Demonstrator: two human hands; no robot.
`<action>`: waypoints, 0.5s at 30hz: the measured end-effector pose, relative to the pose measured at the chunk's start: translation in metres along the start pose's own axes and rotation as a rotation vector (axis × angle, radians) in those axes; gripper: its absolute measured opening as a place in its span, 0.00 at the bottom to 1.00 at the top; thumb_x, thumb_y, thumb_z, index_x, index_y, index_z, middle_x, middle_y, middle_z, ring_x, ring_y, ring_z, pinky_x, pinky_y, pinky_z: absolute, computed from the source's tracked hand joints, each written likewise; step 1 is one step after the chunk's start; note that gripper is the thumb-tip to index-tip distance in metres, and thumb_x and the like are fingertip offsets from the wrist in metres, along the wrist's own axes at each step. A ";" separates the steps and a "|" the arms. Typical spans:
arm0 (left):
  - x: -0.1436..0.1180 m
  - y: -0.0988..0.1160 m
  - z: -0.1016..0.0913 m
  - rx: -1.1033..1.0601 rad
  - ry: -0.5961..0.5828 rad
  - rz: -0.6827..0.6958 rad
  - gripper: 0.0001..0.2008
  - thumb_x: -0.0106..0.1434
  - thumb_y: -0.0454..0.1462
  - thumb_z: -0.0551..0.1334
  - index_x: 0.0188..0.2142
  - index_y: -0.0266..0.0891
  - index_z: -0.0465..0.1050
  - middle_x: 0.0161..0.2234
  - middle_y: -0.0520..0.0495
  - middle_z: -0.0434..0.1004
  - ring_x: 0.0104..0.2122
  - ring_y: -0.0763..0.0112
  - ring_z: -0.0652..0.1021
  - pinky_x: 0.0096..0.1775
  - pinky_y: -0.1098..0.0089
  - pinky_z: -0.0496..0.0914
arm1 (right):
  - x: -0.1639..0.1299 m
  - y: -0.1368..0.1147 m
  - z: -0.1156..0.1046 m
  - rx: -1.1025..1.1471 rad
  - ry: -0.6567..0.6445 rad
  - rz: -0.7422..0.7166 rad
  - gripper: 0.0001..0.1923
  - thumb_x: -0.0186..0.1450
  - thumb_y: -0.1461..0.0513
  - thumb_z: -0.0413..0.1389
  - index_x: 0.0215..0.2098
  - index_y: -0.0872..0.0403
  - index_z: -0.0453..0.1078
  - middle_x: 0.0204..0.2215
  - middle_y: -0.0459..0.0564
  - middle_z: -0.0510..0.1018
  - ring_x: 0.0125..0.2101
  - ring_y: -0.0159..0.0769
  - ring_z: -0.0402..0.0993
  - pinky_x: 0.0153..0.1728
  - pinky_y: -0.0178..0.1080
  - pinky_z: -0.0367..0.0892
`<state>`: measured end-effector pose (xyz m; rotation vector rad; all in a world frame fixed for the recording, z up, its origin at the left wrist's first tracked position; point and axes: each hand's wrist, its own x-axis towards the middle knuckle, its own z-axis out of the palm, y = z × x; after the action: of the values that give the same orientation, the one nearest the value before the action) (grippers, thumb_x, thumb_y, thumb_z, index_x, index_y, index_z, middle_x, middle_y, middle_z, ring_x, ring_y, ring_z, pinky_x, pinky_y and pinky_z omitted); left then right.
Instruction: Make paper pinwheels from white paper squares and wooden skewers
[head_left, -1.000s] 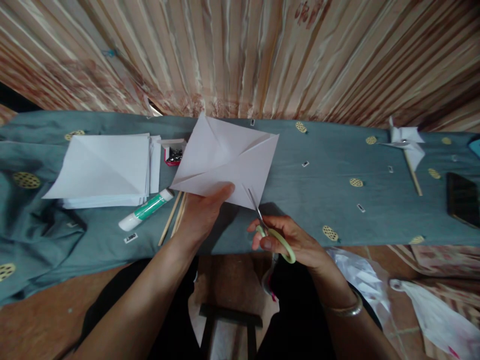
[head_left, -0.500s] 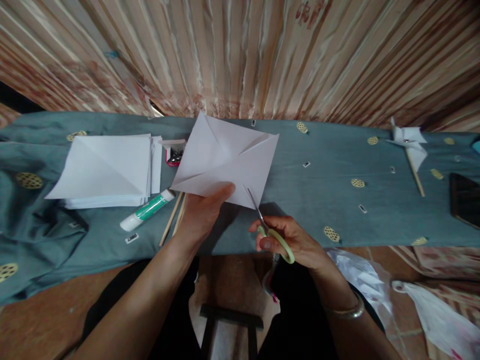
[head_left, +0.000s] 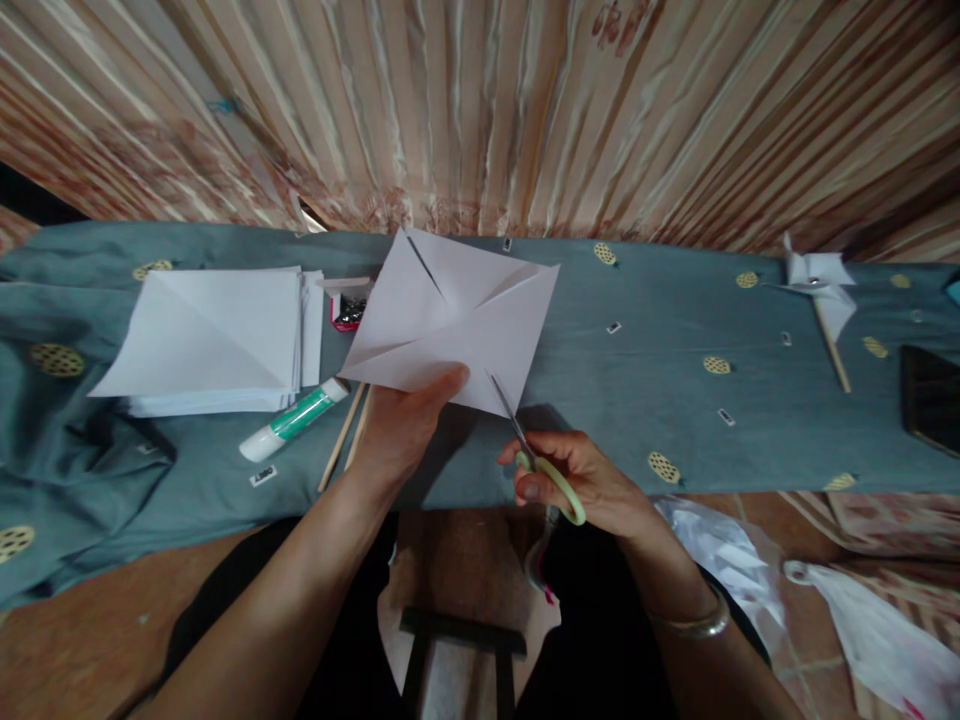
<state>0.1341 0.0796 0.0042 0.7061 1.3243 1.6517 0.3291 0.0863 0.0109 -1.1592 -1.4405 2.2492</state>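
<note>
While the left hand (head_left: 405, 425) keeps pinching the creased white paper (head_left: 457, 325) above the desk (head_left: 645, 330), the right hand (head_left: 581, 480), gripping the scissors (head_left: 536, 455), has nudged its blades further along the near corner's crease.

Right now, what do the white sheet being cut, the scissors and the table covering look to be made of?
The white square sheet looks like thin matte paper: sharp diagonal creases, a clean slit. The scissors in the right hand seem to have shiny grey metal blades and smooth pale green plastic handles. The grey-blue table covering looks like soft woven cloth: it wrinkles and drapes.
</note>
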 end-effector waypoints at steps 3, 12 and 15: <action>0.000 0.001 0.000 0.001 0.005 -0.024 0.21 0.50 0.35 0.71 0.45 0.42 0.75 0.37 0.48 0.81 0.40 0.62 0.79 0.50 0.59 0.70 | 0.000 0.001 0.000 0.009 -0.002 0.004 0.21 0.51 0.53 0.71 0.35 0.56 0.72 0.21 0.40 0.75 0.22 0.25 0.71 0.25 0.30 0.68; 0.000 0.001 -0.001 -0.016 -0.007 -0.019 0.20 0.51 0.36 0.71 0.44 0.43 0.75 0.39 0.50 0.80 0.42 0.61 0.78 0.49 0.60 0.70 | 0.001 0.003 0.000 0.058 0.005 0.013 0.21 0.50 0.55 0.71 0.35 0.56 0.72 0.20 0.39 0.75 0.21 0.25 0.72 0.24 0.31 0.69; 0.000 0.002 0.000 -0.025 -0.010 -0.021 0.20 0.51 0.36 0.70 0.44 0.43 0.75 0.39 0.49 0.80 0.42 0.62 0.78 0.49 0.60 0.71 | 0.001 0.004 0.001 0.083 0.016 0.041 0.21 0.48 0.56 0.72 0.35 0.56 0.72 0.20 0.39 0.75 0.21 0.24 0.72 0.24 0.29 0.68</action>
<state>0.1339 0.0792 0.0064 0.6833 1.2979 1.6433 0.3287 0.0848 0.0071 -1.1879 -1.3160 2.2982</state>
